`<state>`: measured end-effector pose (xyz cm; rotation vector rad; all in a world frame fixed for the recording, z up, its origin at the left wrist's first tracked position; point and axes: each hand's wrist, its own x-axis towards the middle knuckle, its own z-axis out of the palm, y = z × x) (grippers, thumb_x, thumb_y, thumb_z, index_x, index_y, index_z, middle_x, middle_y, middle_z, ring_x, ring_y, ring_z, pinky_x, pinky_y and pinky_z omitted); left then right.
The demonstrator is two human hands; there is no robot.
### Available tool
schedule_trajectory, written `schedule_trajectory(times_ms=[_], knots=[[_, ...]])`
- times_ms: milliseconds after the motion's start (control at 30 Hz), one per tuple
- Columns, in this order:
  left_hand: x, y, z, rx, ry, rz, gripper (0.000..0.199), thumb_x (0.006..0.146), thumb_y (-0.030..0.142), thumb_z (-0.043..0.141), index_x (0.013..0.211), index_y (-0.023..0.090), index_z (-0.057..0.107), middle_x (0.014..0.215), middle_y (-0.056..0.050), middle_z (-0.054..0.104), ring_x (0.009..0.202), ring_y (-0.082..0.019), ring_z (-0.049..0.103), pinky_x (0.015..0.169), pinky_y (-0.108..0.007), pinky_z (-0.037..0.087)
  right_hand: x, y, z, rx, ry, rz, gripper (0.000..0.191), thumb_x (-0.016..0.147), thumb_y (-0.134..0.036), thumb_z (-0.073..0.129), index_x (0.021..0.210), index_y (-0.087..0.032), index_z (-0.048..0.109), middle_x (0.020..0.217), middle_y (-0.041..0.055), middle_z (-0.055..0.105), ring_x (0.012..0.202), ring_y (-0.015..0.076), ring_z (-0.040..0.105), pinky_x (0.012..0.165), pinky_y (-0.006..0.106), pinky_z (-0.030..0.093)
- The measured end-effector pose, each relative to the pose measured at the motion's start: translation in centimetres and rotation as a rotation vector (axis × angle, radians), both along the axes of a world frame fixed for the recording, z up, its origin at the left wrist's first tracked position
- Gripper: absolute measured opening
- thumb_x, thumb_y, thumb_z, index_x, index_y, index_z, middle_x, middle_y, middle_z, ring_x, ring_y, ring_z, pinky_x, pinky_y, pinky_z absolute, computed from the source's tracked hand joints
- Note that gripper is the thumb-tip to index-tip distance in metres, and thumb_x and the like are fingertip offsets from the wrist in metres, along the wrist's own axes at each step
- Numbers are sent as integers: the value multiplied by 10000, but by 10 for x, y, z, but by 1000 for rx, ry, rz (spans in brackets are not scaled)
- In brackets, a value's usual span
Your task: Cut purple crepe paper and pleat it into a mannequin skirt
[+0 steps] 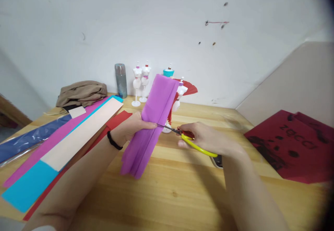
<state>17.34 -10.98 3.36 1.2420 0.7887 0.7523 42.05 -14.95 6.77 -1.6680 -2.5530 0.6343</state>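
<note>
My left hand [134, 128] is closed on a folded sheet of purple crepe paper [161, 97], its thumb pressed flat across the front. The sheet is held tilted above the table, its loose lower end fanning into layers. In my right hand [202, 135] is a pair of scissors [199, 147] with yellow handles. Their dark blades point left and meet the right edge of the purple paper, close to my left thumb tip. Whether the blades have cut into it I cannot tell. Behind the paper, a small white mannequin [182, 91] with red paper is partly hidden.
More mini mannequins [137, 76] stand near the wall beside a grey-blue flask [120, 81]. Coloured paper strips [78, 133] and a brown cloth [82, 93] lie at left. A red bag [294, 147] sits at right. A phone-like object [217, 162] is partly under my right wrist.
</note>
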Motion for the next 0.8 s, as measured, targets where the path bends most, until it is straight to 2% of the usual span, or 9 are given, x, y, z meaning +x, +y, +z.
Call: schedule_trajectory(times_ms=[400, 633, 800], knots=[[-1, -3, 0, -23, -27, -11, 420, 651, 226, 851, 1036, 139, 705, 871, -70, 738, 737, -193, 674, 634, -298, 532, -1, -1, 4, -22, -14, -45, 373, 803, -558, 578, 704, -207, 501, 621, -25, 438, 574, 128, 347, 546, 283, 247], [1, -3, 2, -69, 5, 55, 440, 598, 226, 880, 990, 123, 708, 826, -72, 730, 697, -197, 667, 618, -314, 529, -1, -2, 4, -22, 28, -77, 357, 775, -537, 608, 681, -198, 549, 604, -16, 444, 566, 125, 342, 529, 275, 234], [0, -3, 2, -76, -1, 28, 422, 609, 242, 872, 984, 127, 715, 805, -63, 725, 697, -198, 663, 627, -321, 530, -2, -1, 4, -26, 30, -98, 358, 758, -538, 618, 664, -198, 556, 596, -18, 433, 562, 123, 330, 525, 272, 234]])
